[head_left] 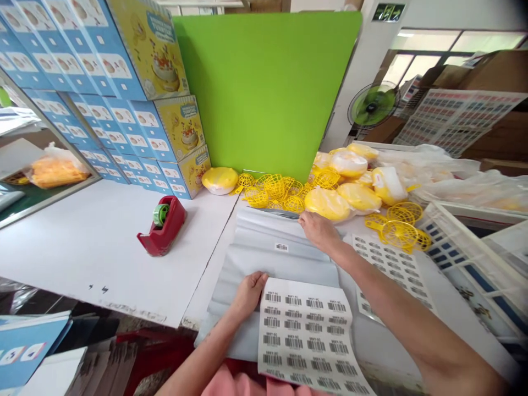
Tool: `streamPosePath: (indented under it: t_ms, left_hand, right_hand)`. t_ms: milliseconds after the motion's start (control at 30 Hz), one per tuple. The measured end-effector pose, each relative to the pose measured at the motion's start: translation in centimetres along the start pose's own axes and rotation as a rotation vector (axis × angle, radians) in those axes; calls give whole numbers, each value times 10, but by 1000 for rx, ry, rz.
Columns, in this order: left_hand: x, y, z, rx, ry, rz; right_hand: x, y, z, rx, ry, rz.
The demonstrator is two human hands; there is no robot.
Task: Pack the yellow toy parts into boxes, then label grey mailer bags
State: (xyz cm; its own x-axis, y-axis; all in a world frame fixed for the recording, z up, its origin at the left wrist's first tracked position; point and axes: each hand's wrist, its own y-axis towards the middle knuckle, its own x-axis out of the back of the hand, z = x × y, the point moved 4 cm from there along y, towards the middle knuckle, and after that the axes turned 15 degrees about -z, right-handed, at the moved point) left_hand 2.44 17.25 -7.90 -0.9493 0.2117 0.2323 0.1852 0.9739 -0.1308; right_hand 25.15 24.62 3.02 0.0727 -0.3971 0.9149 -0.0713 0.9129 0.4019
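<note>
A stack of grey plastic mailer bags lies in front of me, with a small barcode label stuck on the top one. My left hand pinches the upper left corner of a sheet of barcode stickers, which rests over the lower part of the bags and droops toward my lap. At the bags' far edge, my right hand is closed on the upper right corner of the top mailer bag. A second sheet of barcode stickers lies on the table under my right forearm.
A red tape dispenser stands on the left of the white table. Blue and yellow boxes are stacked behind it. Yellow plastic baskets and wrapped yellow pieces lie before a green panel. A white crate is at right.
</note>
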Motion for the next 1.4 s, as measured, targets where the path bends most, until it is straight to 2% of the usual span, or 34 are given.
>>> streamPosePath:
  t_ms: [100,167,300,400,467,533,600,667,733,800,933,1033,1167,1267,1400]
  left_hand:
    - [1,-16,-21,-78,-1,58]
    - [2,-31,-41,-149,8,106]
    - [3,-57,-75,-227,19,225]
    - [3,-64,-86,-229,14,258]
    - [5,-60,-87,-215,9,221]
    - [8,-52,-82,-179,3,146]
    - [14,-40,-73,-132,-7,45]
    - [22,-27,-63,-89,-25,-66]
    - [32,-15,-52,-56,-49,-168]
    - [41,-6,-44,-29,-74,-245]
    - [53,1,-39,4,-132,-299]
    - [57,-2,-42,-5,-165,-276]
    - [60,-7,-47,-73,-166,-158]
    - [60,-11,-43,-88,-204,-65]
    - [58,-13,-39,-132,-133,-19]
  right_hand:
    - [20,-28,12,59,92,134]
    - [28,-50,22,112,212,271]
    - [26,-96,46,182,481,575]
    - [16,-118,54,168,591,699]
    - [12,-124,52,155,690,758]
    - [10,-123,40,32,885,803]
    - [11,-117,19,-243,1166,761]
    - [12,-112,-6,-546,1378,619]
    - [14,-113,-21,-715,1470,488]
    - [14,-119,-23,-735,1487,414]
    - [9,-132,-3,-717,1489,209]
    - [0,-140,9,-778,1425,4]
    - [-10,-152,7,-812,1233,-211]
    - [-14,-162,3,-867,1162,-284]
    - [-11,-166,7,-860,1169,-256]
